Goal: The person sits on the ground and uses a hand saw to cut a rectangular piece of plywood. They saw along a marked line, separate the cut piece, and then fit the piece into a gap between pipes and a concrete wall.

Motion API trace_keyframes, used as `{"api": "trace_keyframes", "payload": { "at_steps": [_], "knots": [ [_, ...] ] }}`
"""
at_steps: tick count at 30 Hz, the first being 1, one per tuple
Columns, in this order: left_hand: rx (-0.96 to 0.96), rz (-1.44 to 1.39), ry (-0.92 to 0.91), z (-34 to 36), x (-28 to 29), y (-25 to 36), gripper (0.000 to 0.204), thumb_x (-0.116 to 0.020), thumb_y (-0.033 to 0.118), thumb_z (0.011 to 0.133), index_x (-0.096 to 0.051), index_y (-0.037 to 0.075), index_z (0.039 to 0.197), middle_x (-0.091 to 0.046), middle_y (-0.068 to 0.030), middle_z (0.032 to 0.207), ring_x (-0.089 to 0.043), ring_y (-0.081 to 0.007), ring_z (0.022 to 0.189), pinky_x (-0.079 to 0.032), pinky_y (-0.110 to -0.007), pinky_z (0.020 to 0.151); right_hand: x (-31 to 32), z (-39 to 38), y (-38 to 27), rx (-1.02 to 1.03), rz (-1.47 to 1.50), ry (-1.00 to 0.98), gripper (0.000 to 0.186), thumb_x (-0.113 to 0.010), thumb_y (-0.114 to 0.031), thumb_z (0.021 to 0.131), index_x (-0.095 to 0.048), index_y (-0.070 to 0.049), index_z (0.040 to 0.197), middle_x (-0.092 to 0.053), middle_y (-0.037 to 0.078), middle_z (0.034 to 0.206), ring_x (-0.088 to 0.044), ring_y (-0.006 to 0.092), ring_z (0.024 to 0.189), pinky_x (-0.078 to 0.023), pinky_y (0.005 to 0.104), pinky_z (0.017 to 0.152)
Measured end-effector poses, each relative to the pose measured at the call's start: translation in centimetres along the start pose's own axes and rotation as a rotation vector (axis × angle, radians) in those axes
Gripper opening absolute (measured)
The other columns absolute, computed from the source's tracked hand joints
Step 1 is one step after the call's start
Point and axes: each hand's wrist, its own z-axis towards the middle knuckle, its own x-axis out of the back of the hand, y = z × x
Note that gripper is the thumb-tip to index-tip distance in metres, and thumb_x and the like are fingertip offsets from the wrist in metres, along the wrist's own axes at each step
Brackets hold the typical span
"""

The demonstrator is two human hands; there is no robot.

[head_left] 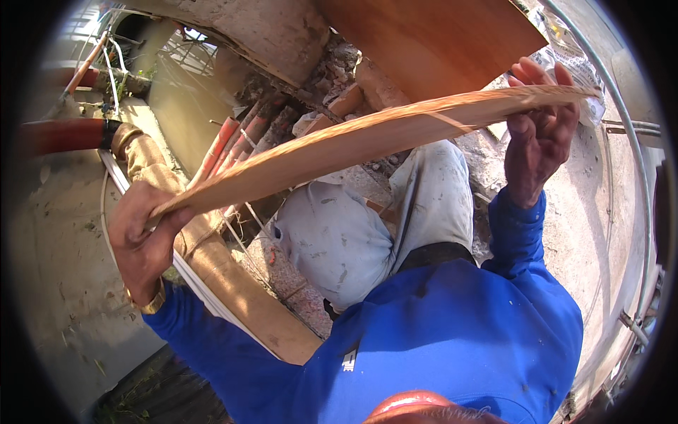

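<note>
Clamping long, tan wooden panel [353, 147] in fingers of left hand [143, 225] and right hand [537, 147], crosswise over white trousers [345, 244].

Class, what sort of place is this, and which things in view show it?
Probably a building or repair site: there is loose rubble, a thick red pipe and a held-up wooden board.

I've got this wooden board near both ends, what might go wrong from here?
Your bare left hand and right hand might catch splinters from the wooden board. Held only near its ends, it could tip if one grip slips. If dropped, it might knock the orange pipes nearby.
</note>
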Motion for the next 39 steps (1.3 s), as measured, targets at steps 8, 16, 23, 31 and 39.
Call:
{"api": "trace_keyframes", "payload": {
  "at_steps": [8, 16, 23, 31, 39],
  "knots": [
    [-0.451, 0.213, 0.259, 8.1, -6.6, 0.8, 0.022, -0.084, 0.01, 0.08, -0.07, 0.004, 0.096, -0.07, -0.0067, 0.087, -0.066, -0.0221, 0.079, -0.053, -0.032, 0.073, 11.2, 2.5, 1.4, -0.073, -0.266, 0.288, 0.027, -0.08, -0.013, 0.086, -0.072, 0.004, 0.105, -0.073, 0.005, 0.095, -0.064, 0.0138, 0.091, -0.05, 0.0302, 0.088],
    [0.332, -0.573, 0.543, -1.8, -21.2, -9.6, 0.018, -0.069, 0.02, 0.099, -0.064, 0.003, 0.098, -0.068, -0.0026, 0.092, -0.063, -0.0097, 0.079, -0.053, -0.027, 0.074, 12.6, 2.0, 3.5, -0.196, -0.38, 0.367, 0.046, -0.083, -0.031, 0.085, -0.07, 0.004, 0.113, -0.072, 0.009, 0.103, -0.064, 0.0176, 0.094, -0.05, 0.0348, 0.091],
    [0.809, -1.47, 0.063, -15.1, -34.0, -3.9, 0.029, -0.069, 0.031, 0.098, -0.064, 0.004, 0.107, -0.067, -0.0039, 0.094, -0.065, -0.0129, 0.078, -0.055, -0.029, 0.073, 12.7, 3.0, 2.7, -0.204, -0.422, 0.225, 0.047, -0.08, -0.033, 0.088, -0.068, 0.003, 0.116, -0.072, 0.01, 0.109, -0.066, 0.0202, 0.098, -0.052, 0.0353, 0.092],
    [0.847, -1.411, 0.312, -15.2, -32.7, -2.4, 0.033, -0.068, 0.033, 0.098, -0.06, 0.003, 0.112, -0.065, -0.0053, 0.098, -0.067, -0.0154, 0.079, -0.055, -0.03, 0.072, 11.7, 3.8, 3.8, -0.236, -0.503, 0.08, 0.054, -0.08, -0.043, 0.087, -0.071, 0.006, 0.107, -0.073, 0.013, 0.105, -0.065, 0.0207, 0.094, -0.051, 0.0363, 0.089],
    [0.918, -1.379, 0.399, -18.6, -31.8, -1.3, 0.038, -0.066, 0.034, 0.099, -0.057, 0.002, 0.118, -0.064, -0.0066, 0.102, -0.068, -0.018, 0.079, -0.056, -0.032, 0.07, 11.7, 3.4, 3.6, -0.256, -0.538, 0.12, 0.055, -0.08, -0.045, 0.086, -0.071, 0.004, 0.109, -0.074, 0.014, 0.107, -0.068, 0.0227, 0.096, -0.053, 0.0379, 0.089]
  ]
}}
